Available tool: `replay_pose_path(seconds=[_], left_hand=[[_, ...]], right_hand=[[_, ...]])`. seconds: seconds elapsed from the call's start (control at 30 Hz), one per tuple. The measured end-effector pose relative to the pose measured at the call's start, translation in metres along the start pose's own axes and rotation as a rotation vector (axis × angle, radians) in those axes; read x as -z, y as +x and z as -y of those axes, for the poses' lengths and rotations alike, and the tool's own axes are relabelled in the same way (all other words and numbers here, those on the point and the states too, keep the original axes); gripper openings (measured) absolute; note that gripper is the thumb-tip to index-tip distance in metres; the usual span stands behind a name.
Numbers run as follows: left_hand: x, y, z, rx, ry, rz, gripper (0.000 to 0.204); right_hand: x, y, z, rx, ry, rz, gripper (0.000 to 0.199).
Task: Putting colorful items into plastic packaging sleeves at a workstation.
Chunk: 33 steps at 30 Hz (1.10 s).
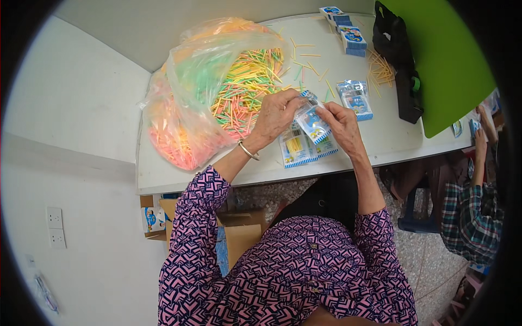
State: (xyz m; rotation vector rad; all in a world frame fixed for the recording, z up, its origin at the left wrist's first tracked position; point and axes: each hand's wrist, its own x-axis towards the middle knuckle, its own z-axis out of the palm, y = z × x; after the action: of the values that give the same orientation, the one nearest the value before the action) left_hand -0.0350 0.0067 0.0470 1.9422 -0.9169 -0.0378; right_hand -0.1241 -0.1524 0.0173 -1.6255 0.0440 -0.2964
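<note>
Both hands are closed on one small clear plastic packet (314, 125) with blue-and-white striped edges. My left hand (276, 113) pinches its top edge, and my right hand (342, 126) grips its right side between thumb and fingers. Under it on the table lie more packets, one of them showing yellow sticks (294, 145) through its window. A further pile of striped packets (356, 101) is just beyond my right hand. To the left of my left hand, a big open plastic bag (187, 81) spills over with thin pink, yellow and green sticks (247, 87).
Stacked blue packets (353, 42) stand at the table's back, beside loose yellow sticks (381, 69). A black holder (399, 65) and a green panel (443, 60) border the right. Another person's hand (480, 142) works beyond it. Cardboard boxes (242, 239) sit below the table.
</note>
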Motion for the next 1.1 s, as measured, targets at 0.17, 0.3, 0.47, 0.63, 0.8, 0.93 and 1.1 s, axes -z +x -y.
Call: replay_pose_path(seconds=[0.17, 0.3, 0.47, 0.63, 0.8, 0.93, 1.1], left_hand=[[0.007, 0.003, 0.012, 0.036, -0.005, 0.128, 0.019], [0.046, 0.037, 0.050, -0.071, 0.195, 0.010, 0.025], [0.102, 0.070, 0.123, -0.079, 0.954, 0.038, 0.023], [0.096, 0.080, 0.130, -0.020, 1.189, 0.242, 0.022], [0.088, 0.084, 0.138, -0.049, 1.355, 0.217, 0.019], [0.085, 0.079, 0.136, -0.111, 1.402, 0.243, 0.020], [0.087, 0.072, 0.137, -0.192, 1.334, 0.164, 0.018]], right_hand=[[0.004, -0.003, -0.003, 0.028, -0.128, 0.020, 0.020], [0.015, -0.006, -0.009, 0.047, -0.053, -0.057, 0.020], [0.021, -0.008, -0.012, 0.048, -0.060, -0.083, 0.020], [0.018, -0.011, -0.013, 0.000, 0.005, -0.103, 0.019], [0.018, -0.012, -0.010, 0.010, -0.001, -0.093, 0.019], [0.025, -0.014, -0.011, 0.034, 0.025, -0.084, 0.019], [0.023, -0.018, -0.005, 0.018, 0.037, -0.116, 0.020]])
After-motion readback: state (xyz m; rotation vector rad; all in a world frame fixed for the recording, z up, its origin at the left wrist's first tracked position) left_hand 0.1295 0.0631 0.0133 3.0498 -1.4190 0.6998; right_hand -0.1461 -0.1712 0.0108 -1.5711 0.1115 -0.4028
